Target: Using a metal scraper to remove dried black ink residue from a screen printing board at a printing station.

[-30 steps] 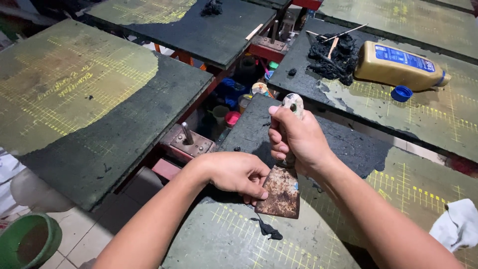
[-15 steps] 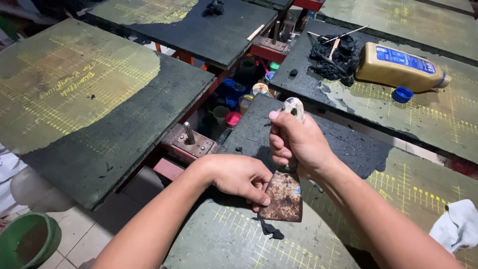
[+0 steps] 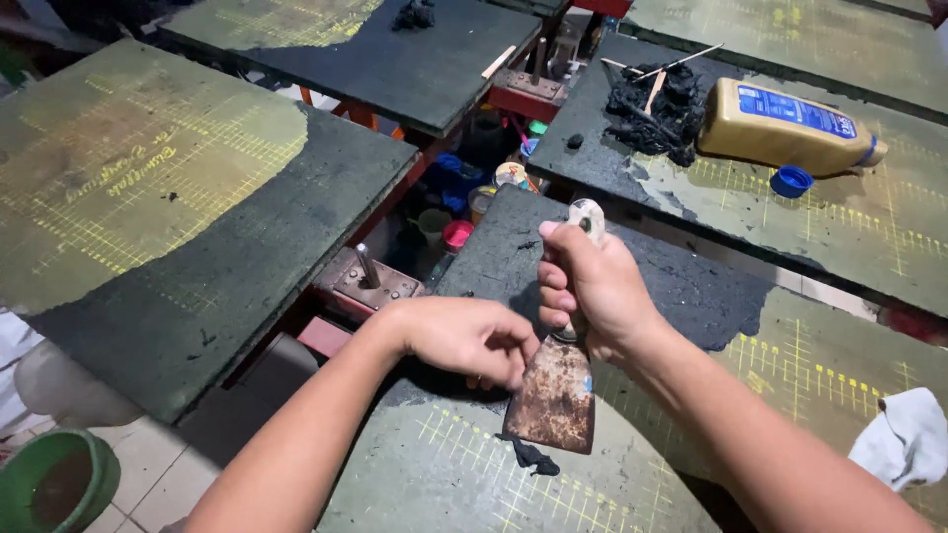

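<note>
Right now my right hand [image 3: 592, 286] is wrapped tight around the pale handle of a rusty metal scraper with a broad flat blade [image 3: 559, 395], fingers curled fully closed on it. The blade points down and toward me, its edge resting on the green gridded desk panel with a black coating over part of it [image 3: 454, 474]. A small curl of black scraped residue [image 3: 531, 456] lies on the panel at the blade's lower edge.

My left hand [image 3: 464, 338] sits just beside the blade on its left, palm down, fingers bent loosely with the tips touching the blade's side near the top; it grips nothing that I can see.

Beyond the scraper, the black coating covers the far part of this panel, while the near part shows bare green with yellow grid lines. On the next panel behind it lies a yellow plastic bottle on its side with a blue label [image 3: 790, 126], and a round blue cap [image 3: 791, 181] rests just in front of it. Left of the bottle is a heap of black scrapings with thin wooden sticks in it [image 3: 657, 99]. A white crumpled cloth [image 3: 908, 439] lies at the right edge of my panel. Down at the lower left, on the tiled floor, stands a green round bucket [image 3: 49, 484].
</note>
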